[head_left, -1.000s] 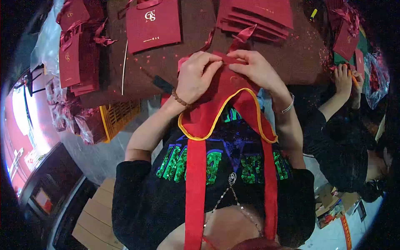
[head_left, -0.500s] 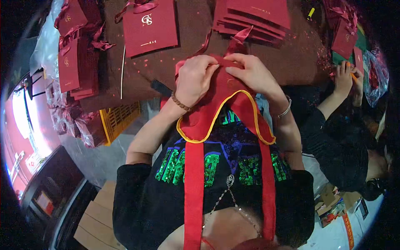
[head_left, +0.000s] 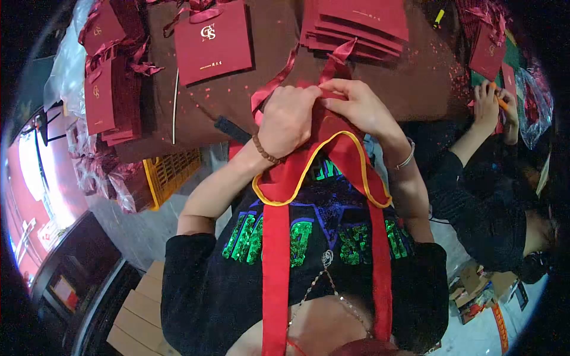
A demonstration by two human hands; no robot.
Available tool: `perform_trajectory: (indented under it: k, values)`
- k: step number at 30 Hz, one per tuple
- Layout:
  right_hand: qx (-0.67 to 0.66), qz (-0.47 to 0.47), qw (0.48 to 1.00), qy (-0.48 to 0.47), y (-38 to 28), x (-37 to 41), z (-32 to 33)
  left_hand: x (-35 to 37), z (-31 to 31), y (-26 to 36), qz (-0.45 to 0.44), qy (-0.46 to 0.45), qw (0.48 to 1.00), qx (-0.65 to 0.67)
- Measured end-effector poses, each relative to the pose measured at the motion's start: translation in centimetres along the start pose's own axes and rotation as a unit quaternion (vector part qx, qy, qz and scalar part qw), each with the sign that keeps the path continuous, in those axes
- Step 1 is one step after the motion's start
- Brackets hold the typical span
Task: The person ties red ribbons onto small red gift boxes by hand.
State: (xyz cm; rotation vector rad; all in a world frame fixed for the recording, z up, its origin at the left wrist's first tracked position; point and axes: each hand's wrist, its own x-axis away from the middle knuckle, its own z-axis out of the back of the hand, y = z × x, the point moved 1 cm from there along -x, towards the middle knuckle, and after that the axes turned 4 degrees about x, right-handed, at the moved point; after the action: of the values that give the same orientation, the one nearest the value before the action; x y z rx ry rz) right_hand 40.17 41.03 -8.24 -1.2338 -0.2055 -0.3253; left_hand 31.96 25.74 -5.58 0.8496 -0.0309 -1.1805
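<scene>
My left hand (head_left: 289, 118) and my right hand (head_left: 357, 107) meet at the table edge, both pinching a dark red paper bag (head_left: 323, 121) and its red ribbon (head_left: 274, 84). The ribbon runs up and left from my fingers, and a second ribbon end (head_left: 341, 50) sticks up above them. A beaded bracelet circles my left wrist and a thin bangle my right. A red apron with yellow trim (head_left: 309, 169) hangs below my hands and hides the bag's lower part.
A finished red bag with a white logo (head_left: 212, 40) lies flat on the brown table (head_left: 270, 35). Flat bag stacks sit at top centre (head_left: 362, 21) and far left (head_left: 107, 89). Another person's hands (head_left: 491, 104) work at the right. A yellow crate (head_left: 169, 169) stands under the table.
My left hand has slid right and closed over the bag top, and the ribbon now stretches out up and to the left. My right hand stays pinched at the same spot.
</scene>
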Motion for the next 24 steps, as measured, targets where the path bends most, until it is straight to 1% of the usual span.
perform_trajectory:
  k: [2,4,6,8,10,11,13,15,16,17,19,20,21,23,24]
  values:
    - [0.004,0.019,1.0,0.001,0.0,-0.2,-0.1,-0.6,0.2,0.5,-0.001,-0.006,1.0,0.011]
    - [0.032,-0.012,0.999,-0.014,-0.5,-0.2,0.0,-0.8,0.1,0.6,0.009,-0.002,1.0,0.014]
    - [0.047,-0.009,0.999,-0.005,-1.1,0.1,0.1,-1.0,-0.1,0.4,0.018,0.002,1.0,0.019]
    - [0.061,-0.008,0.998,0.002,-2.1,0.5,0.1,-0.7,-0.3,0.3,-0.061,0.023,0.998,0.004]
    - [0.113,-0.026,0.993,0.024,-3.3,0.8,0.3,-0.7,0.1,0.4,-0.069,0.005,0.998,0.004]
    - [0.113,-0.027,0.993,0.023,-3.2,0.9,0.2,-0.8,0.3,0.5,-0.078,-0.011,0.997,0.003]
    - [0.084,-0.017,0.996,0.021,-3.0,1.0,0.1,-0.4,0.1,0.1,-0.074,-0.006,0.997,-0.003]
    - [0.064,-0.03,0.997,0.017,-2.8,1.0,0.2,-0.3,0.1,-0.3,-0.064,0.039,0.997,-0.004]
    - [0.044,-0.044,0.998,0.011,-2.6,1.0,0.1,-0.2,0.1,-0.4,-0.002,-0.004,1.0,-0.029]
    - [0.043,-0.047,0.998,0.011,-2.2,1.0,0.0,-0.2,0.1,-0.3,-0.001,-0.006,1.0,-0.027]
    - [0.002,-0.036,0.999,0.011,-1.5,0.9,0.0,-0.2,0.3,-0.5,0.094,0.049,0.991,0.087]
    - [-0.011,-0.033,0.999,0.003,-2.0,0.9,0.0,0.0,0.6,-0.8,0.183,0.043,0.973,0.131]
    - [-0.012,-0.034,0.999,0.004,-2.0,0.9,0.0,0.3,0.7,-1.2,0.195,0.051,0.968,0.151]
    - [-0.064,-0.044,0.997,0.005,-2.0,0.7,0.0,0.6,0.9,-1.0,0.192,0.04,0.962,0.188]
    - [-0.061,-0.062,0.996,-0.005,-2.4,0.7,0.2,0.7,0.8,-0.9,0.194,0.039,0.962,0.188]
